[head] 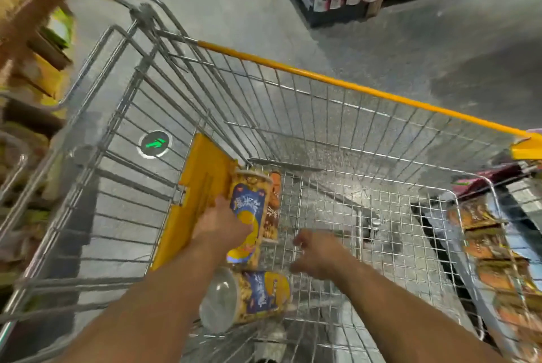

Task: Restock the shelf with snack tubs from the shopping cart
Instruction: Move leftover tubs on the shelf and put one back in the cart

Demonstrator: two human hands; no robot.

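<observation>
Nearest my body, on the wire floor of the shopping cart [352, 87], the near tub [258, 295] lies on its side, clear lid toward me. Just beyond it, my left hand [225, 224] has its fingers wrapped round the side of the held tub [249, 210], a yellow-and-blue snack tub with its lid end pointing away from me. My right hand [316, 254] hangs over bare mesh beside it, fingers loosely curled, holding nothing. A brown tub [274, 204] touches the far side of the held tub, and the yellow seat flap [202, 186] stands on its left.

Step in hand, by my judgement: pick-up of one tub from the cart.

Next move calls for:
1. Lift the held tub straight clear of the brown tub and the flap.
2. Send the free right hand to the near tub, or to support the load.
3. Carry over the rim to the shelf [487, 245] on my right; whether that is the correct shelf I cannot tell.
</observation>
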